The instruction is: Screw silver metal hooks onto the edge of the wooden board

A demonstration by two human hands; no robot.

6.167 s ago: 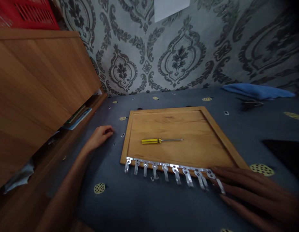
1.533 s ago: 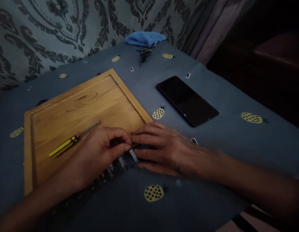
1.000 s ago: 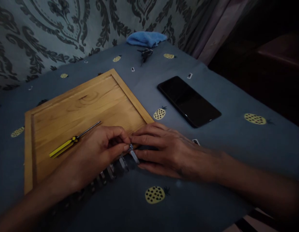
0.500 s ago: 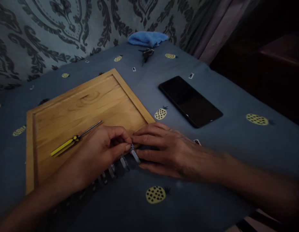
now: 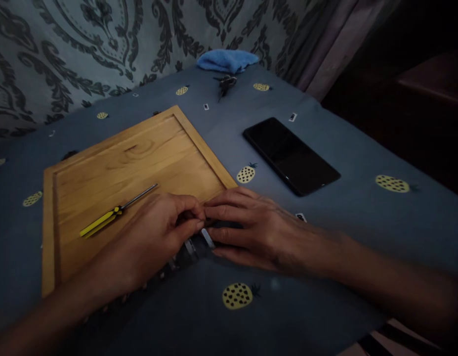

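A wooden board [image 5: 113, 168] with a raised rim lies on a blue pineapple-print cloth [image 5: 325, 217]. A metal hook strip [image 5: 199, 240] runs along its near edge, mostly hidden under my hands. My left hand [image 5: 154, 237] pinches something small at the strip's right end, too small to make out. My right hand [image 5: 247, 230] lies flat beside it, fingers stretched and pressing on the board's near right corner. A yellow-handled screwdriver [image 5: 110, 215] rests on the board, left of my left hand.
A black phone [image 5: 291, 155] lies on the cloth right of the board. A blue cloth bundle [image 5: 227, 59] and a small dark object [image 5: 225, 83] sit at the far edge by the patterned wall. The table drops off into darkness at the right.
Six seconds ago my hands were apart and the hook strip showed in full. In the last second and a half both hands stay at the strip's right end, barely shifting.
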